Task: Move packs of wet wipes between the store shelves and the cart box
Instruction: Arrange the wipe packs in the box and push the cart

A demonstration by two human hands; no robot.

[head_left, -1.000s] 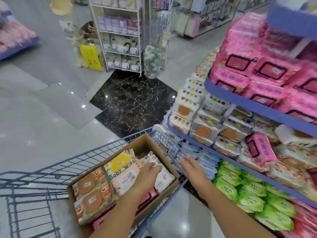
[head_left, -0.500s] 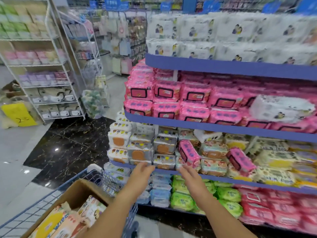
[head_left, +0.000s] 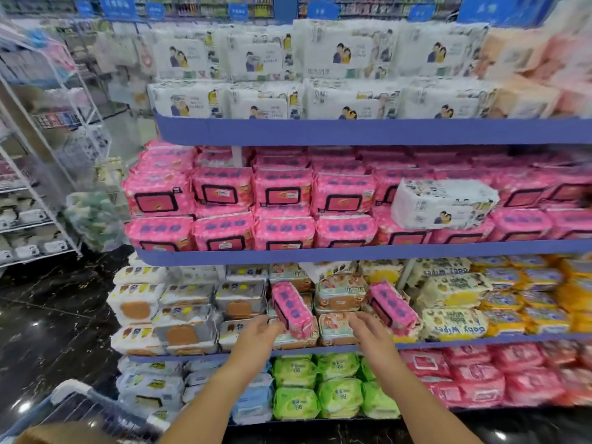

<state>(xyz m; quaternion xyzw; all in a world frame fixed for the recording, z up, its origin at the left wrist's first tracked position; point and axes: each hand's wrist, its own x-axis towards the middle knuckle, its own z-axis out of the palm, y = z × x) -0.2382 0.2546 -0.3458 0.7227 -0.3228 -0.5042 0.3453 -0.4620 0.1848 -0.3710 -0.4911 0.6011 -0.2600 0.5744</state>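
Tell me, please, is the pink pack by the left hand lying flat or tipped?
Tipped: the pink pack leans on end among flat-stacked packs.

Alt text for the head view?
Two bare, empty hands reach toward a store shelf of wet wipes, the left hand beside a tilted pink pack, the right hand further right. A wire cart with a cardboard box sits bottom left.

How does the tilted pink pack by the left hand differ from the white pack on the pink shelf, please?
The tilted pink pack is smaller and stands on end on the lower shelf; the white pack is bigger and lies lengthwise across pink packs one shelf higher. Both sit among packs of another kind.
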